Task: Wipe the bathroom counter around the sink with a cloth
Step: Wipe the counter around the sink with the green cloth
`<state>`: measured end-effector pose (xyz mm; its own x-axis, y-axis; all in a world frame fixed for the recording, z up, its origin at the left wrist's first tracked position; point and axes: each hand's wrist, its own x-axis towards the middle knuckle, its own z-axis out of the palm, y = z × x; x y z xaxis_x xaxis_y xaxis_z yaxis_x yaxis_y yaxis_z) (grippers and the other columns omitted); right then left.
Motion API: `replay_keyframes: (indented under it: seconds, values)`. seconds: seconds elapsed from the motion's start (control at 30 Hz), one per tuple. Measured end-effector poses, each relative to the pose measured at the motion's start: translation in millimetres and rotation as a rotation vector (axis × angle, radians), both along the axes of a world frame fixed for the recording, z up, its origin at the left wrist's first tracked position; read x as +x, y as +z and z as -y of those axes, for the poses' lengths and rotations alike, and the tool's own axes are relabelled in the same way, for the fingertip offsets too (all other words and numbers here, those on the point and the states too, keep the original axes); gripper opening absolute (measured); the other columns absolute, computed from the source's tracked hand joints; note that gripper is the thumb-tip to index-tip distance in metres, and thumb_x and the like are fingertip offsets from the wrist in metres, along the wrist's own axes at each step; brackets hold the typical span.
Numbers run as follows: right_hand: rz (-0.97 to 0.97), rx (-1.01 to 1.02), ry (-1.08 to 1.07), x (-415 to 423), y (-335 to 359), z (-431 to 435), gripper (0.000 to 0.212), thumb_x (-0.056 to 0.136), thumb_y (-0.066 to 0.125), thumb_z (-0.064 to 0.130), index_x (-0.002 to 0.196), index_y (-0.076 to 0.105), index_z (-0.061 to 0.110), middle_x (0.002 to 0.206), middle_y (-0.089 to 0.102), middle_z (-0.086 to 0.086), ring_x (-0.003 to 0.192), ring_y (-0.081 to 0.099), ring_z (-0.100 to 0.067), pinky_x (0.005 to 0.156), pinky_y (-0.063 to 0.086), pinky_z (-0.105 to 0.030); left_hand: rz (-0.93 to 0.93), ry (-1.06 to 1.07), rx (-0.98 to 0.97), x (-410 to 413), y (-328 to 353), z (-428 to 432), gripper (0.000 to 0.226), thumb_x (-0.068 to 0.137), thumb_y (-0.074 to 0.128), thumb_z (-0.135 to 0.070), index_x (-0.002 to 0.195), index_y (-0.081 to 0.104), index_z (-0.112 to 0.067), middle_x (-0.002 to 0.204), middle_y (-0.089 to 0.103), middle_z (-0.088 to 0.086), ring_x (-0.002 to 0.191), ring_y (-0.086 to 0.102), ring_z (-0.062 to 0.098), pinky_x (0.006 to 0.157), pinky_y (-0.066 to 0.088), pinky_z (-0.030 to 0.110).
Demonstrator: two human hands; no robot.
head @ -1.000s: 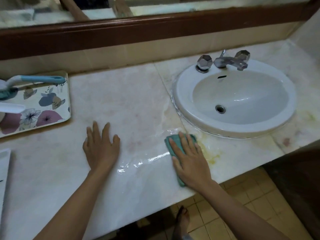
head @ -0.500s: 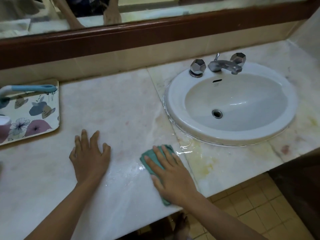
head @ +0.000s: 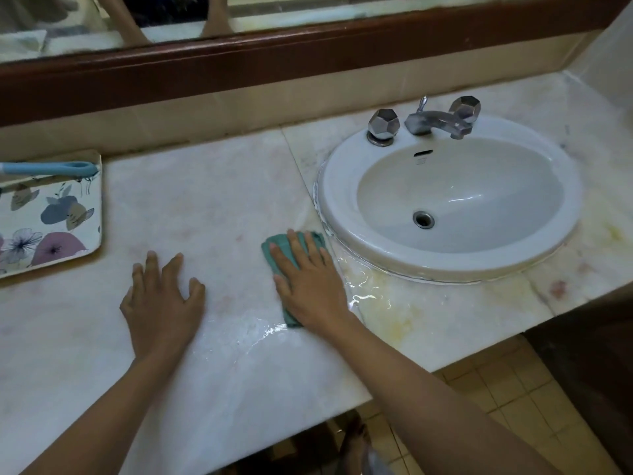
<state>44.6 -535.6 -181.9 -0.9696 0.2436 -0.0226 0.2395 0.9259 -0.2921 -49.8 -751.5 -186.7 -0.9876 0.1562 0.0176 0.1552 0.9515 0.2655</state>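
The left hand point(head: 161, 296) lies flat on the table point(head: 212, 207), fingers spread, holding nothing. To its right, the right hand point(head: 308, 282) presses straight fingers on the green cloth point(head: 273, 241). The cloth is perhaps folded, mostly under the palm, just beside the sink point(head: 342, 186).

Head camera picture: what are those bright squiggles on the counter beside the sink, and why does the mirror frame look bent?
Head view: the squiggles are light glinting off a wet film on the counter beside the cloth under the right hand; head view: the mirror frame bows from wide-angle distortion, and the lighting is dim.
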Motion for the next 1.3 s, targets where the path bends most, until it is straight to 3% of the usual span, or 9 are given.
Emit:
replay_keyframes:
  seconds: [0.23,0.47,0.57,0.7,0.8,0.87,0.97,1.1,1.3]
  values:
    - [0.043,0.058,-0.162,122.5,0.0,-51.2,0.058,0.097,0.025,0.043,0.152,0.008,0.037,0.162,-0.002,0.003,0.148,-0.008,-0.017,0.120,0.006,-0.038,0.001,0.025,0.019,4.4,0.1,-3.0,0.052,0.092,0.040,-0.041,0.142,0.039,-0.027,0.159,0.021,0.006,0.147,0.015,0.028,0.113,0.020,0.050]
    - [0.078,0.075,-0.244,66.2,-1.5,0.8,0.060,0.097,0.023,0.040,0.154,0.007,0.028,0.162,0.000,-0.007,0.148,-0.005,-0.027,0.120,0.004,-0.043,-0.006,0.033,0.020,4.0,2.2,-5.4,0.054,0.089,0.041,-0.040,0.141,0.041,-0.025,0.159,0.023,0.008,0.146,0.017,0.029,0.113,0.019,0.047]
    - [0.026,0.029,-0.168,33.3,1.1,52.1,0.059,0.096,0.027,0.039,0.153,0.019,0.025,0.161,0.010,-0.009,0.148,0.005,-0.030,0.118,0.014,-0.048,0.025,0.038,0.035,3.5,2.4,-3.2,0.054,0.092,0.042,-0.041,0.144,0.038,-0.029,0.161,0.019,0.005,0.148,0.013,0.027,0.115,0.016,0.045]
    - [0.006,-0.004,0.102,53.4,-1.4,108.3,0.059,0.095,0.034,0.039,0.152,0.022,0.027,0.161,0.011,-0.006,0.148,0.005,-0.028,0.117,0.013,-0.046,0.115,0.044,0.096,0.3,6.4,1.5,0.053,0.093,0.043,-0.046,0.145,0.036,-0.036,0.162,0.013,-0.003,0.149,0.007,0.019,0.116,0.012,0.043]
    - [0.027,0.037,0.367,90.3,-1.0,82.6,0.059,0.095,0.034,0.042,0.152,0.020,0.032,0.162,0.008,-0.003,0.149,0.003,-0.024,0.117,0.013,-0.042,0.272,0.054,0.333,-10.4,19.7,13.7,0.047,0.089,0.048,-0.046,0.134,0.052,-0.034,0.160,0.023,-0.005,0.148,0.013,0.015,0.116,0.014,0.036]
    - [0.021,0.072,0.381,94.9,-1.7,44.0,0.059,0.095,0.033,0.043,0.151,0.019,0.035,0.162,0.009,0.000,0.149,0.003,-0.020,0.117,0.015,-0.040,0.262,0.060,0.422,-2.6,31.0,33.6,0.047,0.083,0.049,-0.045,0.127,0.060,-0.030,0.156,0.032,-0.002,0.144,0.025,0.016,0.113,0.022,0.036]
    - [0.062,0.067,0.183,65.0,-0.3,5.2,0.058,0.093,0.025,0.045,0.151,0.018,0.039,0.162,0.009,0.002,0.149,0.005,-0.020,0.117,0.014,-0.039,0.096,0.121,0.261,41.9,31.6,75.3,0.041,0.090,0.054,-0.032,0.131,0.057,-0.026,0.155,0.032,-0.001,0.144,0.025,0.021,0.110,0.025,0.048]
    - [0.060,0.092,0.013,7.5,-3.2,19.9,0.060,0.093,0.019,0.045,0.152,0.015,0.034,0.162,0.008,-0.005,0.148,0.005,-0.028,0.118,0.007,-0.042,0.045,0.184,0.103,93.2,15.8,114.8,0.053,0.091,0.036,-0.041,0.142,0.045,-0.029,0.159,0.025,0.000,0.147,0.017,0.021,0.110,0.026,0.050]
    - [0.033,0.062,0.083,-29.7,0.6,126.7,0.062,0.096,0.024,0.044,0.153,0.013,0.026,0.161,0.003,-0.013,0.148,0.000,-0.033,0.119,0.004,-0.046,0.041,0.178,0.031,92.4,8.0,114.4,0.053,0.092,0.031,-0.040,0.142,0.041,-0.028,0.159,0.024,0.001,0.147,0.016,0.021,0.109,0.024,0.049]
